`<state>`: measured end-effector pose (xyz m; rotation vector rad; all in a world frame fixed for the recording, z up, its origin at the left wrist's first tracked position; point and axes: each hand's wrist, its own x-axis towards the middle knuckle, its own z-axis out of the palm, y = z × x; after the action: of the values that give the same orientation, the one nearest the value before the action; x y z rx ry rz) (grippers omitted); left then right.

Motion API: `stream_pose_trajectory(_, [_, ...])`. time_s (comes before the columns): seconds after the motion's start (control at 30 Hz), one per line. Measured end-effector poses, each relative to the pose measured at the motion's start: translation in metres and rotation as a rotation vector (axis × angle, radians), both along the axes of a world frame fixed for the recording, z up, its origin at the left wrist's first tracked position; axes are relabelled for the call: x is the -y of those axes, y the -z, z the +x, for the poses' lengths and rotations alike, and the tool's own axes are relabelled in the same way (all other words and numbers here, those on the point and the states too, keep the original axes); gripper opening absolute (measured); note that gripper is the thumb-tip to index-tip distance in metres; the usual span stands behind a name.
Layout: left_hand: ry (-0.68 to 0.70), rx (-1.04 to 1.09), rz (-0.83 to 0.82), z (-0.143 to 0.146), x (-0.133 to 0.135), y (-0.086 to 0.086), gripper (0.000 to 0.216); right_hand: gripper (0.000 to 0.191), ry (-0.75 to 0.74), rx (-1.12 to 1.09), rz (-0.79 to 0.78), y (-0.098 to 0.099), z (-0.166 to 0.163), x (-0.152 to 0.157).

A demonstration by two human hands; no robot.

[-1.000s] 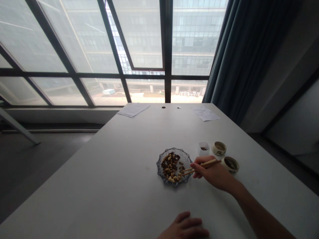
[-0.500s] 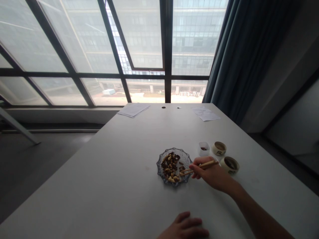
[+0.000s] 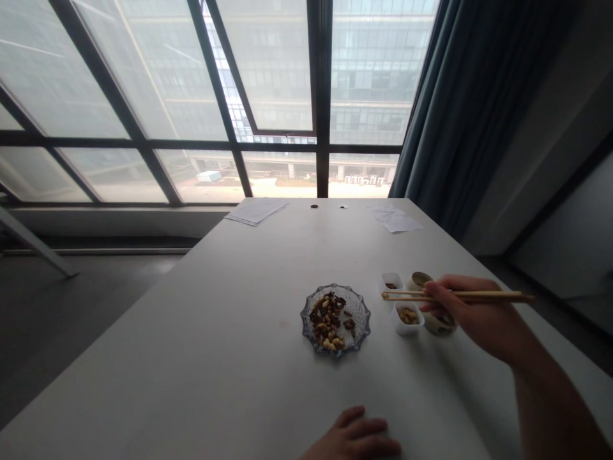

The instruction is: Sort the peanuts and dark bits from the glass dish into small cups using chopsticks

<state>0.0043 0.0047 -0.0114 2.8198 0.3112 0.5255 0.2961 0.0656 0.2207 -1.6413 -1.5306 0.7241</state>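
A glass plate [image 3: 362, 312] with mixed nuts and dark bits lies in the middle of the white table [image 3: 230, 345]. My right hand [image 3: 474, 316] holds wooden chopsticks [image 3: 454, 296] level, tips pointing left above a small white cup of peanuts [image 3: 407, 317]. Behind that cup stands another white cup [image 3: 391, 282] with dark bits. Two round ceramic cups [image 3: 420, 279] sit beside it, one partly hidden by my right hand. My left hand [image 3: 354, 437] rests flat on the table at the near edge, holding nothing.
Paper sheets [image 3: 256, 211] lie at the far left of the table and more paper [image 3: 396, 219] at the far right. A large window stands behind, with a dark curtain [image 3: 460, 115] on the right.
My right hand has lifted the chopsticks off the plate and moved right, above the small cups. The peanut cup, hidden before, now shows. My left hand stayed put.
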Motion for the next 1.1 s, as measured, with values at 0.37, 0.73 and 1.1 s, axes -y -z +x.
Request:
stream_pose_trajectory(0.37, [-0.002, -0.011, 0.032, -0.003, -0.002, -0.003, 0.033, 0.050, -0.005, 0.183, -0.044, -0.012, 0.018, 0.009])
stream_pose_trajectory(0.73, [-0.006, 0.011, 0.013, 0.000, -0.001, 0.001, 0.035, 0.041, -0.049, -0.020, 0.035, -0.002, -0.013, 0.004])
stream_pose_trajectory(1.1, [-0.010, 0.016, 0.000, 0.000, 0.000, 0.005, 0.034, 0.034, -0.414, 0.078, -0.098, 0.044, -0.074, -0.013])
